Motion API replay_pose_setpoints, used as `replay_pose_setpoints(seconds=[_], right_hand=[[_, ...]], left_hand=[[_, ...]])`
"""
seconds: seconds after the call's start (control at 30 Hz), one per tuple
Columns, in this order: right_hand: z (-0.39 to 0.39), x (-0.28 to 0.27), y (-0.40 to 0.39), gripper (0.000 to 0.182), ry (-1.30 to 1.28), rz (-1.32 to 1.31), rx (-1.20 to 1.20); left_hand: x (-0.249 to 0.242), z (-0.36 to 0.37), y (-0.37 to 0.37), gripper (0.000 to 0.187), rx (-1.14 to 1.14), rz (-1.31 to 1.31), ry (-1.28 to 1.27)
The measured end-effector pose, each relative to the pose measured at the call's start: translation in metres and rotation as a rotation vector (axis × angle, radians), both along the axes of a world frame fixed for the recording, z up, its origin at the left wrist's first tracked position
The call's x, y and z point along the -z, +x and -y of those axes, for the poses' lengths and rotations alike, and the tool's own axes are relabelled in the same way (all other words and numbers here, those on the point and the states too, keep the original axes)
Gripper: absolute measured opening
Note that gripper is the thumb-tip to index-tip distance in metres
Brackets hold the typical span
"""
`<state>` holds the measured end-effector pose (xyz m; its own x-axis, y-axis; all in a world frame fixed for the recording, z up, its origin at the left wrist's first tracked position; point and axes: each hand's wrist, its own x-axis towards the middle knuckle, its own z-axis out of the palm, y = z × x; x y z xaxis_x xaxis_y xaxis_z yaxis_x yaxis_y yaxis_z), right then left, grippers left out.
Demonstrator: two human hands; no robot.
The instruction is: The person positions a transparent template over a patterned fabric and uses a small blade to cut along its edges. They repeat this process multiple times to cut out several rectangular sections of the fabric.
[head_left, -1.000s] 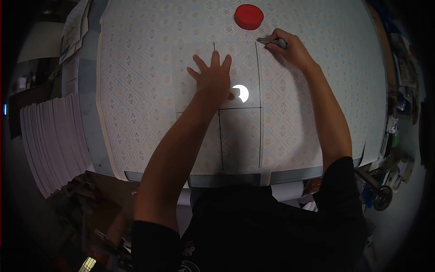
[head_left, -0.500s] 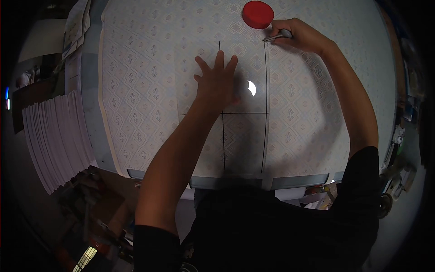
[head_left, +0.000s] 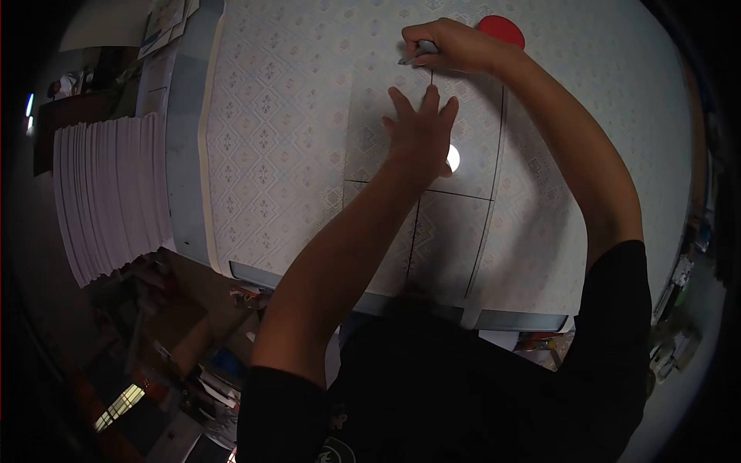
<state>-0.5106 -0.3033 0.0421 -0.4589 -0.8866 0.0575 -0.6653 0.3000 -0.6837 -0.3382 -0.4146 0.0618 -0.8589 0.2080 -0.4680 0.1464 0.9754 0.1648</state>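
L hand is open, fingers spread on clear sheet, ctr; R hand grips gray pen, top ctr, nr red disc.

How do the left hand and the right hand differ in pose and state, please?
The left hand is spread palm down with nothing gripped, while the right hand is curled around a pen. The left hand is nearer the person's body; the right hand is farther out. Both are bare, over the patterned sheet.
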Motion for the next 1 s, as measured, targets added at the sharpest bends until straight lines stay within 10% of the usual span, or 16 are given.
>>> replay_pose_setpoints(seconds=[0.6,1.0], right_hand=[[0.061,0.034,0.007,0.022,-0.121,0.016,0.133],[-0.055,-0.018,0.158,0.021,-0.204,0.155,0.616]], left_hand=[[0.002,0.006,0.005,0.12,-0.019,0.005,0.133],[0.021,0.043,0.131,0.059,-0.12,-0.361,0.316]])
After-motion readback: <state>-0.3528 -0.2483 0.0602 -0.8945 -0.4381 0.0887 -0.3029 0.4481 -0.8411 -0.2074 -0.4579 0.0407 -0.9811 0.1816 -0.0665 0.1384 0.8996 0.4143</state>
